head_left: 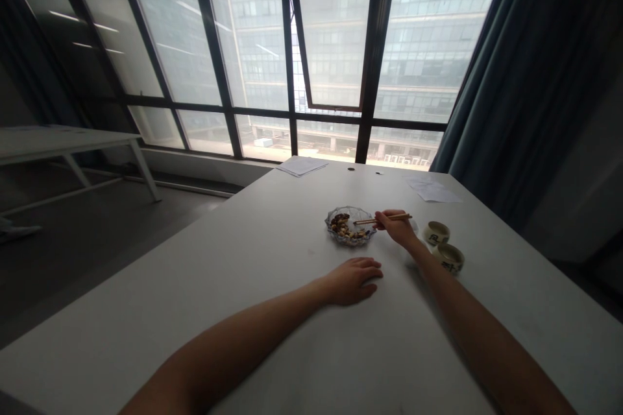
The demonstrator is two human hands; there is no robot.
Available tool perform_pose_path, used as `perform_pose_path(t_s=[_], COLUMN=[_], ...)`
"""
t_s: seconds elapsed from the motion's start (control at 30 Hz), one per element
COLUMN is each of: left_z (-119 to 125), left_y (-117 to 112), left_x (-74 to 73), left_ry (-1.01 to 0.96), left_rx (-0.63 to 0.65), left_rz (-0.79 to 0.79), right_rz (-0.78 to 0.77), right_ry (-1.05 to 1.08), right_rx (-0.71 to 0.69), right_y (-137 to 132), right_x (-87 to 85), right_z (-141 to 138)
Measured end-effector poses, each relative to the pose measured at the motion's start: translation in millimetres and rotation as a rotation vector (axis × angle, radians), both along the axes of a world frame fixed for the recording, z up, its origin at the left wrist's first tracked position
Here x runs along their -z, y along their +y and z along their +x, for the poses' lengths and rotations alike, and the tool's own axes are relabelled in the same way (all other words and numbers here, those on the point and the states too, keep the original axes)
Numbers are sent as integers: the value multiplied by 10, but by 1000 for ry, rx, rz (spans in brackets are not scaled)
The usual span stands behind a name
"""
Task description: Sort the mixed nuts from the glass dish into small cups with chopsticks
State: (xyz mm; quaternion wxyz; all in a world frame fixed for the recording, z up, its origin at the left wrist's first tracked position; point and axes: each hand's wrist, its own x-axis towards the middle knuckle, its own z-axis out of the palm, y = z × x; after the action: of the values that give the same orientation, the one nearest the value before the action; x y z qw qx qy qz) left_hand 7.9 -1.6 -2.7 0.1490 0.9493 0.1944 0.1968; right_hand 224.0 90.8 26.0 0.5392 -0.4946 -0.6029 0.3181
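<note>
Your right hand (393, 227) pinches a pair of wooden chopsticks (366, 221) between thumb and fingers, and that hand is the one nearer the glass bowl (351, 243), just off its right edge. The chopsticks lie nearly crosswise to your view: their tips point left, over the right half of the bowl, while the back ends stick out to the right past your knuckles. The relation that matters is between those tips and the nuts (341, 225), which sit inside the bowl, heaped toward its left side and strung along the edge closest to you. So the main heap lies left of the tips, roughly along the line of the sticks, and the rest lies on your side of them. The tips look close together; you cannot tell from here whether they touch a nut or pinch anything. Your left hand (355, 281) rests palm down on the white table (272, 266), fingers loosely spread and holding nothing, on your side of the bowl and apart from it. Two cups (437, 232) stand right of the bowl, beyond your right wrist.
</note>
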Motion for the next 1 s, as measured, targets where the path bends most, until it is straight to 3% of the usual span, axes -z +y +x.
perform_pose_path(t_s=[0.47, 1.0], left_z=[-8, -9], left_y=[-2, 12], left_x=[-20, 14], left_ry=[4, -10], left_rx=[11, 14], left_rz=[4, 2], right_rz=[-13, 86], right_ry=[59, -51], right_rx=[11, 86], right_y=[-48, -47], right_x=[-33, 50], right_z=[-61, -118])
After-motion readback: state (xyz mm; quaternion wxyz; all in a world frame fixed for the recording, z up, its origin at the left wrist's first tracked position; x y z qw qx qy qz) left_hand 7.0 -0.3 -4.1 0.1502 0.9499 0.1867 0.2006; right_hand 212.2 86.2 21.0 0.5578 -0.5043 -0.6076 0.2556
